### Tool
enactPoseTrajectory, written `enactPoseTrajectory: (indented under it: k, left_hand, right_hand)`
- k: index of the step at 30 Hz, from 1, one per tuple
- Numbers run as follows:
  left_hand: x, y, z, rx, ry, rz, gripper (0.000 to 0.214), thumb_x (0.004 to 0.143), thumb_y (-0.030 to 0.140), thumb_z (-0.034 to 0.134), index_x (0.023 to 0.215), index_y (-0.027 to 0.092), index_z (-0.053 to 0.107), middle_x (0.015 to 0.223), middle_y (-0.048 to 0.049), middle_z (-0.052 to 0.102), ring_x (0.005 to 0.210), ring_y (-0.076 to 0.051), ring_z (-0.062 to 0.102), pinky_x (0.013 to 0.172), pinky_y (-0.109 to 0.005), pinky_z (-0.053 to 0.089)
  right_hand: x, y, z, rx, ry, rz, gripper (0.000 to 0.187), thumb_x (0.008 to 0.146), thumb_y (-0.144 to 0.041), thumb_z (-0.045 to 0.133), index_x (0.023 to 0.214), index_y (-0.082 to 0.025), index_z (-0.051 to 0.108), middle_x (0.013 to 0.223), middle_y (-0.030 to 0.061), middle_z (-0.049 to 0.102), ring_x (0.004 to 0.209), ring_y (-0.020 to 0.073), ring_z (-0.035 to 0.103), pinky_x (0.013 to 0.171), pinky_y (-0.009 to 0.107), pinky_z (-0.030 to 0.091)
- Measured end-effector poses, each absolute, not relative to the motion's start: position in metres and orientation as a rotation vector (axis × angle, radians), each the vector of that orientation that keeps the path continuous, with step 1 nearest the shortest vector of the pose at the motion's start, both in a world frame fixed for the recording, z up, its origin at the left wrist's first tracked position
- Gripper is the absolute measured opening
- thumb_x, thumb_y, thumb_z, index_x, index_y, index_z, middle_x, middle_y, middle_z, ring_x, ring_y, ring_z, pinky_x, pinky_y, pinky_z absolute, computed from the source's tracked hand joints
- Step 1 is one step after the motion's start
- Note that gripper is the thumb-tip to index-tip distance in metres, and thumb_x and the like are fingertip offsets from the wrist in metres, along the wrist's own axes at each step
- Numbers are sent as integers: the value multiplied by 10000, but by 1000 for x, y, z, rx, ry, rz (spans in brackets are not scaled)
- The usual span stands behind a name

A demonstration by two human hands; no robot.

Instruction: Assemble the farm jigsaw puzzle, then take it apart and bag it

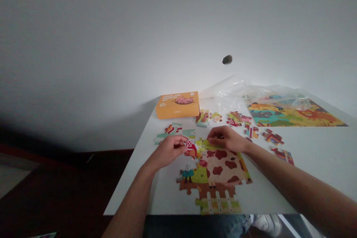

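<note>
A partly joined jigsaw puzzle (223,167) with a spotted cow lies on the white table. My left hand (169,151) pinches a red puzzle piece (191,149) with a barn door on it, at the cow's head on the puzzle's upper left side. My right hand (225,138) rests at the puzzle's top edge, fingers curled down onto the green part; whether a piece is under them is hidden. Pale green and red loose pieces (173,129) lie just beyond my left hand. More loose pieces (238,118) are scattered beyond my right hand.
An orange puzzle box (178,105) stands at the table's back left. Clear plastic bags (228,91) lie against the wall, partly over a finished animal puzzle (295,113) at the right. Loose pieces (273,137) lie right of my right hand. The table (125,197) ends near my legs.
</note>
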State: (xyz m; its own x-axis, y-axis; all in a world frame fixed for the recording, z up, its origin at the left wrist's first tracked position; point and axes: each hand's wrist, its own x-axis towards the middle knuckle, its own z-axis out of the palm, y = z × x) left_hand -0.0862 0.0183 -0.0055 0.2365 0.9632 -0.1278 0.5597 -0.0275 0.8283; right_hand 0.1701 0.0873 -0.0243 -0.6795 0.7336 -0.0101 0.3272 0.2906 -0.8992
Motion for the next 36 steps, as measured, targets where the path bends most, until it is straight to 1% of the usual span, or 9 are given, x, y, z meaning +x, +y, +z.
enactPoseTrajectory:
  k: [2, 6, 11, 15, 20, 26, 31, 34, 36]
  left_hand:
    - [-94, 12, -8, 1684, 1471, 551, 191, 771, 265, 600, 937, 179, 639, 803, -19, 717, 750, -173, 662, 676, -260, 474]
    - [-91, 8, -10, 1721, 1539, 452, 137, 739, 263, 619, 853, 187, 618, 740, -6, 713, 706, -180, 667, 616, -247, 446]
    - [-88, 9, -8, 1792, 1588, 426, 134, 729, 276, 628, 834, 193, 635, 709, 2, 699, 668, -174, 649, 588, -242, 430]
    - [-97, 14, -16, 1818, 1633, 501, 128, 745, 253, 595, 830, 188, 665, 753, -14, 708, 703, -181, 650, 642, -262, 459]
    - [-107, 23, -30, 1753, 1732, 671, 214, 778, 238, 556, 923, 174, 699, 872, -54, 734, 785, -208, 668, 731, -316, 493]
    - [-101, 26, -33, 1800, 1755, 577, 180, 753, 199, 576, 859, 178, 720, 839, -49, 735, 762, -199, 661, 725, -304, 493]
    - [-96, 25, -26, 1814, 1872, 519, 177, 756, 222, 588, 855, 190, 732, 848, -48, 732, 791, -195, 660, 740, -285, 472]
    - [-94, 25, -22, 1811, 1935, 496, 188, 760, 213, 576, 853, 193, 737, 822, -43, 729, 781, -191, 659, 722, -275, 460]
    - [-92, 24, -20, 1817, 1943, 485, 186, 759, 216, 573, 844, 195, 737, 806, -37, 726, 771, -189, 657, 704, -271, 455]
  right_hand:
    - [172, 90, -26, -973, -2180, 1348, 301, 820, -444, 595, 864, -157, 676, 657, -3, 589, 562, 105, 472, 503, 233, 338]
    - [172, 93, -29, -981, -2200, 1364, 308, 817, -445, 597, 877, -154, 675, 649, -3, 583, 554, 106, 467, 498, 234, 340]
    - [171, 91, -29, -963, -2234, 1341, 296, 823, -439, 589, 874, -160, 674, 658, -3, 599, 559, 106, 480, 500, 230, 349]
    - [171, 91, -30, -954, -2268, 1302, 280, 830, -423, 585, 871, -162, 675, 669, 3, 611, 568, 107, 490, 510, 228, 362]
    - [171, 93, -33, -963, -2260, 1300, 278, 834, -417, 579, 880, -159, 673, 666, 6, 606, 571, 111, 495, 503, 227, 364]
    - [171, 93, -34, -967, -2272, 1283, 264, 834, -405, 577, 881, -165, 677, 659, 3, 606, 565, 110, 497, 501, 226, 366]
    - [171, 94, -34, -954, -2297, 1262, 276, 839, -405, 568, 885, -156, 679, 674, 9, 619, 573, 111, 509, 515, 227, 372]
    - [171, 93, -33, -962, -2345, 1221, 303, 863, -407, 536, 947, -154, 679, 684, 13, 621, 577, 115, 518, 524, 231, 376]
    - [170, 90, -30, -924, -2420, 1111, 323, 878, -386, 519, 1068, -172, 670, 718, 14, 623, 593, 117, 527, 556, 237, 384]
